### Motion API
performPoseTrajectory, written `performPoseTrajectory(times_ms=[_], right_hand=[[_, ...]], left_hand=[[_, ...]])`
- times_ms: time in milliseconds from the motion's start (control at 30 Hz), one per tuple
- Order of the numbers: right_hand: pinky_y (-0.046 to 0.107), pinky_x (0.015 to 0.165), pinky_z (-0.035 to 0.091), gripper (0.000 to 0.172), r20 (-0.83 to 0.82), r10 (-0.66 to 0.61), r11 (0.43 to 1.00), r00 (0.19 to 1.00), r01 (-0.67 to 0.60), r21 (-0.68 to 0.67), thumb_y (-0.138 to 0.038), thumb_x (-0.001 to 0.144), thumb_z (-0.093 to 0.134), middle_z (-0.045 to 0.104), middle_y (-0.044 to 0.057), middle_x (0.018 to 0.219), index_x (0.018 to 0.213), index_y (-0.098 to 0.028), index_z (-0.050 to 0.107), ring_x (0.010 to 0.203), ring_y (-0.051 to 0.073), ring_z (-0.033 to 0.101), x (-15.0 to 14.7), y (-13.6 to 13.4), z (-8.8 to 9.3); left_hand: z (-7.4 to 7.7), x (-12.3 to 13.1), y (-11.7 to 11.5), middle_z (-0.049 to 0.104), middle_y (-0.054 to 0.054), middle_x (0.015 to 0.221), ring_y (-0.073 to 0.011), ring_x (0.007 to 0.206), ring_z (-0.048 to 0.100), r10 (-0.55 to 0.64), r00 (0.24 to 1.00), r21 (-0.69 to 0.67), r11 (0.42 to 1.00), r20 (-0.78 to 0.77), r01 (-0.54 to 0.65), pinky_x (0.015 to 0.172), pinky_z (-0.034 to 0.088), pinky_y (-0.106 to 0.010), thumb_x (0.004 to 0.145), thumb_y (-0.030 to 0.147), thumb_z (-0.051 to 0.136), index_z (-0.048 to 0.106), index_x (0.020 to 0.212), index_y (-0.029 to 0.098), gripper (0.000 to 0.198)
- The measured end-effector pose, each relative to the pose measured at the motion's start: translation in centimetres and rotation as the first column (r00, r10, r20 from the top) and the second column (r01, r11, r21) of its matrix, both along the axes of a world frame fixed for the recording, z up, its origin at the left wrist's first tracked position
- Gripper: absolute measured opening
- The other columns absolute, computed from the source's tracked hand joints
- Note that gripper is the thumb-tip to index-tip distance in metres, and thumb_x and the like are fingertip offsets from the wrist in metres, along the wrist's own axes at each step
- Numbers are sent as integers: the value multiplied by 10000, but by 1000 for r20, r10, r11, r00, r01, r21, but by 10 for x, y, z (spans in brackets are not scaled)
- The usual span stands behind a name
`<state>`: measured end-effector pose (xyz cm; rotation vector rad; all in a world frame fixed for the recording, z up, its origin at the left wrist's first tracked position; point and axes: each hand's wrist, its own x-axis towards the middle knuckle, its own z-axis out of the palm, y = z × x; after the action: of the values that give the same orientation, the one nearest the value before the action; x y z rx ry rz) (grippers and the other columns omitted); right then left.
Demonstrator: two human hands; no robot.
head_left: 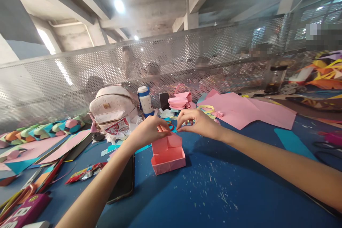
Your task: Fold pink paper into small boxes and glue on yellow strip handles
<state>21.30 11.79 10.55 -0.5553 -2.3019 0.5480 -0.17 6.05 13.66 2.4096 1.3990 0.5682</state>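
A small pink folded-paper box [168, 164] sits on the blue tabletop in front of me, its back flap standing upright. My left hand [149, 132] grips the top edge of that flap between thumb and fingers. Close to the flap's right corner, my right hand [199, 123] is closed in a pinch. Whether anything lies between its fingertips is too small to make out. Behind the hands is a pair of orange-handled scissors [171, 125], partly hidden by the fingers.
A black phone [123, 181] lies under my left forearm. Behind stand a pale backpack [113, 105], a white-and-blue bottle [145, 101] and pink paper pieces [179, 102]. Large pink sheets [235, 108] spread to the right. A snack wrapper [87, 172] and a purple box [26, 212] lie left.
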Motion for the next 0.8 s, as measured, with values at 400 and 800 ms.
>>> performPoseTrajectory(times_ms=[400, 800], right_hand=[[298, 637, 359, 141, 45, -62, 998, 997, 62, 12, -332, 815, 728, 620, 16, 843, 750, -208, 717, 725, 138, 510, -2, -3, 1], [282, 616, 372, 78, 37, -10, 1000, 999, 11, -28, -259, 741, 797, 601, 6, 835, 753, -211, 736, 715, 128, 507, -1, -1, -1]], left_hand=[[0, 0, 0, 760, -42, 780, -149, 724, 682, -1, 1000, 11, 1000, 1, 1, 655, 489, -217, 814, 203, 667, 759, 797, 151, 107], [0, 0, -1, 762, -45, 784, -153, 730, 688, -3, 1000, 14, 1000, -6, 4, 657, 493, -218, 809, 187, 654, 755, 796, 152, 108]])
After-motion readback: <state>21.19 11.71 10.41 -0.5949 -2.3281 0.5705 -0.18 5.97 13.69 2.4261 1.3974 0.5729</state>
